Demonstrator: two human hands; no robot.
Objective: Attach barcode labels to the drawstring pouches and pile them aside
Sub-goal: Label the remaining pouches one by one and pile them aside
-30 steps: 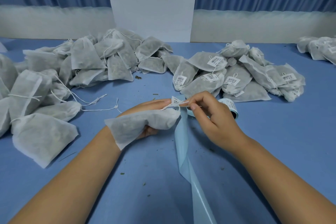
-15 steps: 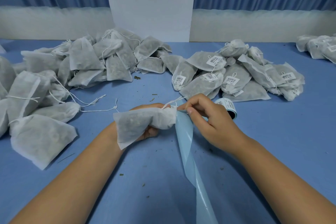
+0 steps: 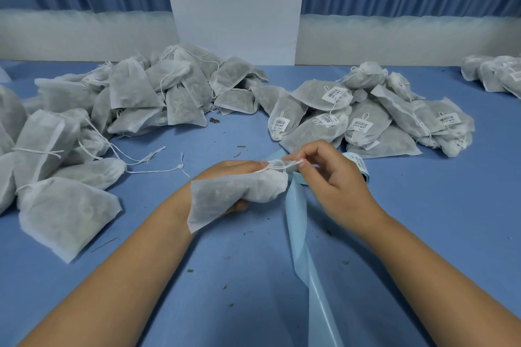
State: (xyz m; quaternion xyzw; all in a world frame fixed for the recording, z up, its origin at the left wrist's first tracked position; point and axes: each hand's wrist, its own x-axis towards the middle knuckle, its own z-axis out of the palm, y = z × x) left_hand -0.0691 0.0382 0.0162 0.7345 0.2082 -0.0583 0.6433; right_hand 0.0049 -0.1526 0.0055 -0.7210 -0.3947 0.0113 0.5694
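My left hand [image 3: 234,170] grips a white drawstring pouch [image 3: 225,200] at the middle of the blue table, its neck pointing right. My right hand [image 3: 332,180] pinches the pouch's white string [image 3: 284,165] just above the neck. No barcode label shows on this pouch or in my fingers. A roll of barcode labels [image 3: 359,166] lies partly hidden behind my right hand, and its pale blue backing strip [image 3: 298,228] trails toward me. Labelled pouches [image 3: 363,118] are piled at the back right. Unlabelled pouches [image 3: 127,98] are heaped at the back left.
More pouches [image 3: 496,73] lie at the far right edge. Loose strings [image 3: 152,155] trail from the left heap over the table [image 3: 437,205]. Small dry crumbs dot the cloth. A white panel and blue curtains close off the back.
The small barcode label seen between my fingers a second ago is out of sight. My right hand now pinches the string and has lifted slightly; the pouch has tilted a little in my left hand.
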